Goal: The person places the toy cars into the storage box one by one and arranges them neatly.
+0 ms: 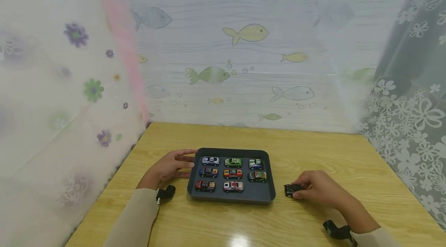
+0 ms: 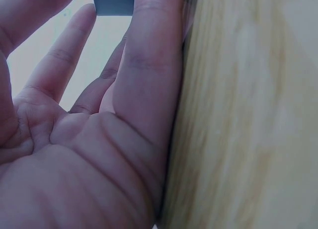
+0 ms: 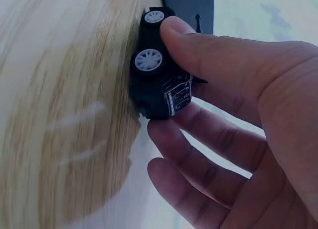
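A dark grey tray [image 1: 240, 199] lies on the table with several small toy cars in rows, among them a green car [image 1: 233, 162], a red and yellow car [image 1: 232, 174] and a white and red car [image 1: 233, 187]. My left hand [image 1: 173, 166] rests on the table at the tray's left side, its extended fingers touching the wall. To the right of the tray, my right hand [image 1: 318, 188] pinches a black toy car [image 1: 292, 190] between thumb and fingers. In the right wrist view that black car [image 3: 154, 82] shows light spoked wheels and sits at the wood surface.
The wooden table [image 1: 299, 146] reaches back to a curtain with fish drawings [image 1: 244, 65]. Flowered sheeting [image 1: 69, 103] hangs at the left, and white lace [image 1: 414, 134] at the right. Bare tray floor shows at its front right corner.
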`<action>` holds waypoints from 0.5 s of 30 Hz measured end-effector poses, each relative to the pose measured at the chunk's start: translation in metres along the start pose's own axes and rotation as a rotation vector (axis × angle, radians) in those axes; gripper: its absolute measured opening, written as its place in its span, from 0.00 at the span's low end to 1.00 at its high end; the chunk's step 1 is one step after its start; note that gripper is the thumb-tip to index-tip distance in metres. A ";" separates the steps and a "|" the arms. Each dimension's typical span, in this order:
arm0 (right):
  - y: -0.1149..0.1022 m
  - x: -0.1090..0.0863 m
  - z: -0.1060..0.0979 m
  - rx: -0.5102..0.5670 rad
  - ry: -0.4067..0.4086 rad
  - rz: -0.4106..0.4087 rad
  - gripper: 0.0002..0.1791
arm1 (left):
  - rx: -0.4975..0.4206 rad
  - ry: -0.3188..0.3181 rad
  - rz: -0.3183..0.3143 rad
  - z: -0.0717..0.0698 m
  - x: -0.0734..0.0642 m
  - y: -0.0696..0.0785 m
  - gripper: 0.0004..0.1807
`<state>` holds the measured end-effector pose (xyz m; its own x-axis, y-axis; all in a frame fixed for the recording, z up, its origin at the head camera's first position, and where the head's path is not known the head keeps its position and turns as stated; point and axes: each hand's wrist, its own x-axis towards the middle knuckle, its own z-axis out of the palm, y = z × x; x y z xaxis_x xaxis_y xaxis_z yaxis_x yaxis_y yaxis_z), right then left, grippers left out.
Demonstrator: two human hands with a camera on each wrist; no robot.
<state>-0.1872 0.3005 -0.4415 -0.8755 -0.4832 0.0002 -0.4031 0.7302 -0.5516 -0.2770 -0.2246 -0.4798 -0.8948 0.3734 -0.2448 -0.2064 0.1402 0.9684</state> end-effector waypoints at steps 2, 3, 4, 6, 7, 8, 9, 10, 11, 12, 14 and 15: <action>-0.001 0.003 0.001 -0.008 0.005 -0.018 0.19 | 0.002 0.000 -0.002 0.000 0.000 0.000 0.35; -0.002 0.004 0.002 -0.010 0.011 -0.023 0.19 | 0.003 -0.001 -0.002 0.000 -0.001 0.000 0.36; -0.003 0.006 0.002 -0.011 0.019 -0.028 0.20 | 0.004 -0.003 -0.001 0.000 -0.001 0.000 0.36; -0.005 0.007 0.001 -0.011 0.035 -0.039 0.20 | 0.011 -0.007 0.003 0.001 -0.002 0.000 0.36; -0.006 0.008 0.001 -0.009 0.046 -0.043 0.20 | 0.008 -0.005 -0.001 0.001 -0.002 0.000 0.36; -0.008 0.009 0.000 -0.004 0.061 -0.048 0.20 | 0.007 -0.006 0.000 0.001 -0.002 0.000 0.37; -0.009 0.010 -0.001 -0.006 0.077 -0.057 0.20 | 0.008 -0.005 0.002 0.001 -0.002 0.000 0.37; -0.011 0.011 -0.002 -0.009 0.093 -0.067 0.20 | 0.008 -0.005 0.004 0.001 -0.003 0.000 0.37; -0.013 0.012 -0.002 -0.009 0.109 -0.076 0.18 | 0.007 -0.004 0.005 0.001 -0.003 0.000 0.37; -0.015 0.014 -0.003 -0.009 0.125 -0.084 0.17 | 0.005 -0.003 0.006 0.001 -0.003 0.000 0.37; -0.021 0.017 -0.004 -0.014 0.151 -0.099 0.15 | 0.002 0.000 0.005 0.001 -0.003 0.000 0.36; -0.024 0.019 -0.004 -0.022 0.159 -0.108 0.14 | 0.001 0.000 0.005 0.001 -0.003 0.001 0.36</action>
<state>-0.1952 0.2761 -0.4250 -0.8574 -0.4780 0.1907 -0.5008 0.6894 -0.5234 -0.2742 -0.2245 -0.4787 -0.8959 0.3738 -0.2401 -0.2016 0.1394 0.9695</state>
